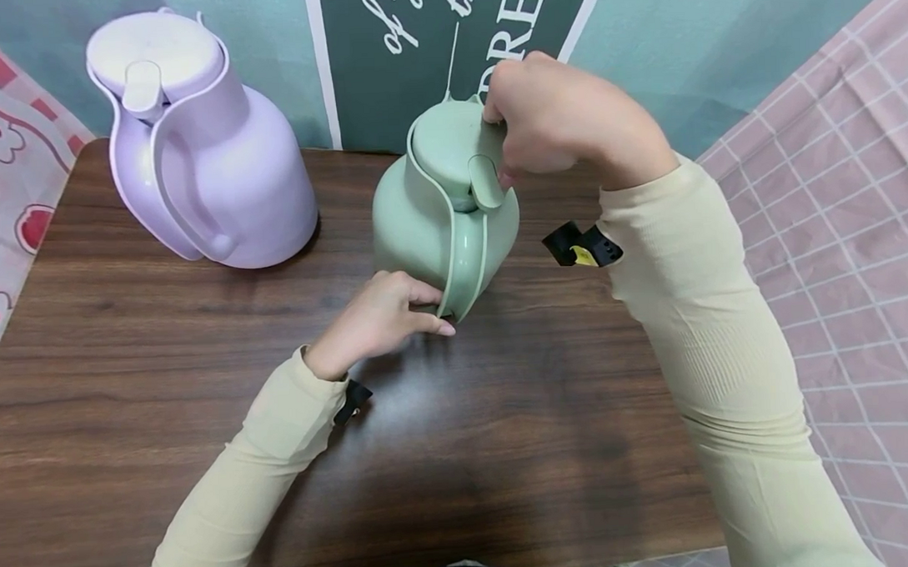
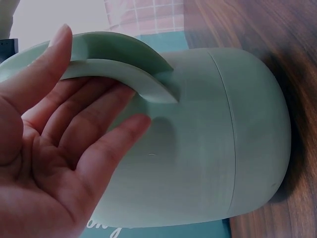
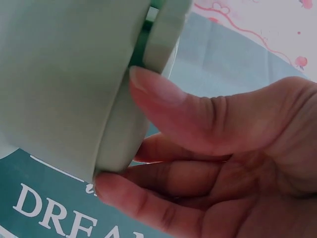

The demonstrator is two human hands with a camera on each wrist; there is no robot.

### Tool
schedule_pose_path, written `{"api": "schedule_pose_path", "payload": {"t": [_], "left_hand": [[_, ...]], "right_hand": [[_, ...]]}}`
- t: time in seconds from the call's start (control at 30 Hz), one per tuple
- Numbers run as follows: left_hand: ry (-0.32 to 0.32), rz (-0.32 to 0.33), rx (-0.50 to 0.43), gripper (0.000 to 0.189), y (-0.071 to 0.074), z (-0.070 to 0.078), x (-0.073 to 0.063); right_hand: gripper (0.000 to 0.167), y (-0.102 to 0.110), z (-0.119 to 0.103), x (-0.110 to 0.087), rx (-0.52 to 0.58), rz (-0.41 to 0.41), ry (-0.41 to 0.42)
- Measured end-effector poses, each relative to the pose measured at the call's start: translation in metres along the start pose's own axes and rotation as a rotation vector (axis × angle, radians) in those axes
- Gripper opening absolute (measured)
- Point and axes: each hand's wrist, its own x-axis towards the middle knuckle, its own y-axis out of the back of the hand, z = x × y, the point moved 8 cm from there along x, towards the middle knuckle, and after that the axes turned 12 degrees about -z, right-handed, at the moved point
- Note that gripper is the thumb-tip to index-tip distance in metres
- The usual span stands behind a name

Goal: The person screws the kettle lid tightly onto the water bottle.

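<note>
A pale green thermos jug (image 1: 407, 218) stands upright on the table, its handle (image 1: 464, 266) towards me. My left hand (image 1: 383, 315) is at that handle, thumb on the outer side and fingers reaching in behind it. In the left wrist view several fingertips of the left hand (image 2: 74, 134) are hidden by the handle, and the little finger lies before the jug's body. Above, my right hand (image 1: 549, 117) holds the edge of the round lid (image 1: 449, 142). The right wrist view shows the thumb of the right hand (image 3: 198, 129) and its fingers pinching the rim.
A lilac thermos jug (image 1: 247, 174) of the same shape stands at the back left. Behind the jugs hangs a teal cloth (image 1: 641, 52) with a dark lettered panel (image 1: 387, 94). Pink checked cloth (image 1: 859, 286) borders the wooden table (image 1: 542, 447) on the right.
</note>
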Motion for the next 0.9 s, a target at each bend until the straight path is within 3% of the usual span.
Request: {"api": "schedule_pose_path", "payload": {"t": [0.6, 0.9], "left_hand": [[-0.006, -0.009, -0.012, 0.011, -0.001, -0.001, -0.001], [0.005, -0.011, -0.017, 0.011, -0.001, -0.002, 0.0]], "right_hand": [[0.009, 0.0, 0.0, -0.001, 0.001, 0.011, 0.052], [0.039, -0.003, 0.009, 0.007, -0.03, -0.081, 0.098]]}}
